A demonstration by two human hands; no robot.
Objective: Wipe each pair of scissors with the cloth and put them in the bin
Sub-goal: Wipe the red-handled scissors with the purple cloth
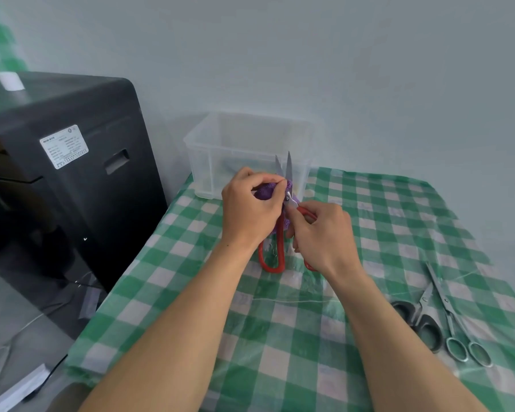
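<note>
Red-handled scissors point(272, 258) stand upright in the middle of the table, their blades slightly apart and pointing up in front of the clear plastic bin point(208, 162). My right hand point(321, 236) grips the right red handle. My left hand point(250, 209) pinches a purple cloth point(265, 192) against the blades near the pivot. Black-handled scissors point(422, 319) and thin all-metal scissors point(452, 319) lie flat at the right edge of the table.
A green and white checked cloth point(309, 337) covers the table. A large black machine point(72, 162) stands to the left, beside the bin. Papers point(15, 388) lie low at the left. A pale wall rises behind.
</note>
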